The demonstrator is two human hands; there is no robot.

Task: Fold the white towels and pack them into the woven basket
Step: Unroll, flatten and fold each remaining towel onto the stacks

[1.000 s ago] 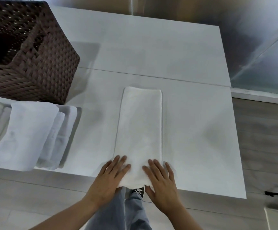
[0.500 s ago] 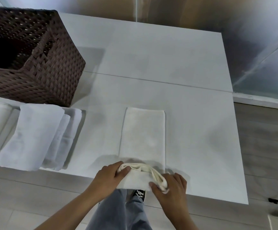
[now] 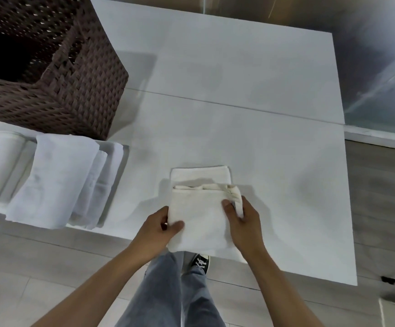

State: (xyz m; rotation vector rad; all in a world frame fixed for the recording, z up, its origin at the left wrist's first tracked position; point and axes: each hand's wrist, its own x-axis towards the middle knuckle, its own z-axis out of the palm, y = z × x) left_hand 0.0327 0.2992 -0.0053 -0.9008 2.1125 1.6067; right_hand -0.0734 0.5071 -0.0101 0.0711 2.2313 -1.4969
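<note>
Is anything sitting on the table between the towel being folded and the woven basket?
Nothing visible. The towel, gripped by the left hand and right hand, has bare table between it and the basket. The other towels lie off to the left.

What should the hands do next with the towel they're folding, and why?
Probably lay the lifted flap down flat. Both hands, left hand and right hand, pinch the near half of the towel, and it doesn't yet reach the far edge, which shows beyond it. The woven basket waits at the far left.
</note>
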